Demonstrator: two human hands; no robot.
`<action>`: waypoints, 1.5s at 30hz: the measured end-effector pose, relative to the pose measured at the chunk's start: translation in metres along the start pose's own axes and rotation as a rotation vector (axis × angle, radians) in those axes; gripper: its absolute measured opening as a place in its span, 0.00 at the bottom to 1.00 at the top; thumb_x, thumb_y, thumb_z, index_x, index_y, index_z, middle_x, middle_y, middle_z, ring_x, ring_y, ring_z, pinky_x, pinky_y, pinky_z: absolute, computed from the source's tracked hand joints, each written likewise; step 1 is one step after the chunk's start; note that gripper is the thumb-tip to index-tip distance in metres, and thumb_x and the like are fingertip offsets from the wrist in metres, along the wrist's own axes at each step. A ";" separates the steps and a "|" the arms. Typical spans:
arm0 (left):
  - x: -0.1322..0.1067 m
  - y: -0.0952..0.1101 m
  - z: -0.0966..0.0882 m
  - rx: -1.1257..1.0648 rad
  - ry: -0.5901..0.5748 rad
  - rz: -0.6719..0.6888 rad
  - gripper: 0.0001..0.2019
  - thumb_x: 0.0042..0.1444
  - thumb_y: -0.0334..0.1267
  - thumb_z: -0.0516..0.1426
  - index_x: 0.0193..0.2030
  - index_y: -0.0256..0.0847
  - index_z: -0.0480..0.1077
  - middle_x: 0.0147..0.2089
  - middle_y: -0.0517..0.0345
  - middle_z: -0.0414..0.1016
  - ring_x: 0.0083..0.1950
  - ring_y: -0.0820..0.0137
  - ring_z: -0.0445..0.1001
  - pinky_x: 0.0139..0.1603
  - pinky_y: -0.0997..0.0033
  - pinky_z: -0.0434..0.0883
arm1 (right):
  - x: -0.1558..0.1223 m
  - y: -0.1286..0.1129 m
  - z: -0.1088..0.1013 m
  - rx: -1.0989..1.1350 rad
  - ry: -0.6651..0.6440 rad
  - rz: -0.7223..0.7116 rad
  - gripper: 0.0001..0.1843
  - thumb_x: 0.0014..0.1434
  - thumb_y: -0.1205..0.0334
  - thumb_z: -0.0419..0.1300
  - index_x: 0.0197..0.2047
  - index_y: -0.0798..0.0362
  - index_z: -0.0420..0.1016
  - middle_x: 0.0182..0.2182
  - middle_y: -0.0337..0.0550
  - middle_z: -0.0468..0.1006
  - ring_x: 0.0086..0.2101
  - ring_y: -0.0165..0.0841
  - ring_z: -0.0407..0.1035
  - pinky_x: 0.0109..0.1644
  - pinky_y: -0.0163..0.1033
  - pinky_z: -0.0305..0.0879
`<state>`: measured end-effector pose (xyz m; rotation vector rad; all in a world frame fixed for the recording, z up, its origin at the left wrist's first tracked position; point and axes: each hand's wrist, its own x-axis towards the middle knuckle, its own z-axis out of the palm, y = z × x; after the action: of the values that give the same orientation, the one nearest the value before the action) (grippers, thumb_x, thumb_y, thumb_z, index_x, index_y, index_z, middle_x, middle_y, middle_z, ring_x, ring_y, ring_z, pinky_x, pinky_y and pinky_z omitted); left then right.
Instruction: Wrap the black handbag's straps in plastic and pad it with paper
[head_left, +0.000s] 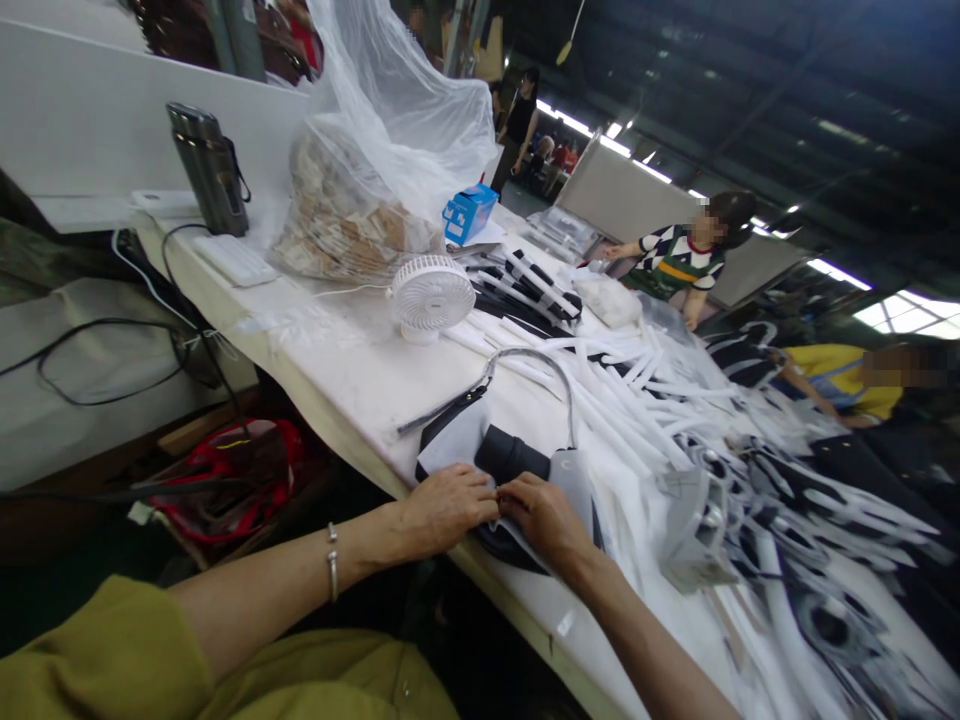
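No text, brand or number is readable. Marks showing but not legible: blue box point(470, 214) behind the fan point(433, 297), white patches on its sides, any lettering too blurred; dark flask point(208, 175) left of the fan and farther back, small pale mark on its body, can't make it out; handbag point(457, 440) on the near side of the fan, tiny mark on its pale panel, too small to tell letter from logo; pole point(238, 45) well behind the fan to the left, pale patch, unreadable.
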<state>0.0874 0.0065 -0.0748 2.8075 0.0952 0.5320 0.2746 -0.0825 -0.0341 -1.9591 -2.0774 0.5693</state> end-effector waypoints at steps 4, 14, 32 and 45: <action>-0.001 0.001 0.002 -0.014 0.020 -0.025 0.12 0.60 0.27 0.56 0.48 0.44 0.73 0.46 0.55 0.77 0.54 0.65 0.71 0.56 0.66 0.64 | -0.001 -0.001 -0.003 -0.184 -0.073 -0.096 0.10 0.65 0.70 0.55 0.41 0.51 0.78 0.35 0.41 0.76 0.33 0.31 0.72 0.36 0.33 0.65; -0.005 0.001 0.005 0.001 -0.010 -0.041 0.09 0.62 0.28 0.55 0.45 0.44 0.72 0.46 0.54 0.74 0.49 0.64 0.71 0.55 0.63 0.66 | 0.011 -0.006 -0.001 -0.367 -0.176 -0.114 0.09 0.64 0.72 0.52 0.37 0.54 0.71 0.34 0.42 0.73 0.33 0.32 0.67 0.36 0.36 0.58; 0.006 0.002 -0.050 0.163 0.113 0.153 0.18 0.59 0.42 0.63 0.53 0.40 0.68 0.39 0.57 0.77 0.38 0.64 0.74 0.41 0.66 0.67 | -0.033 -0.016 -0.050 -0.276 0.085 0.277 0.14 0.60 0.63 0.58 0.48 0.51 0.79 0.45 0.48 0.81 0.45 0.41 0.75 0.50 0.43 0.68; 0.012 0.000 -0.046 0.182 0.018 0.110 0.27 0.55 0.29 0.64 0.61 0.42 0.63 0.61 0.50 0.71 0.60 0.60 0.71 0.61 0.59 0.62 | -0.078 -0.030 -0.030 -0.476 0.426 -0.052 0.34 0.55 0.56 0.68 0.63 0.47 0.65 0.60 0.50 0.70 0.64 0.51 0.57 0.70 0.65 0.39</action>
<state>0.0816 0.0198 -0.0298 2.9991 -0.0085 0.6023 0.2661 -0.1574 0.0133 -2.0141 -2.0953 -0.3666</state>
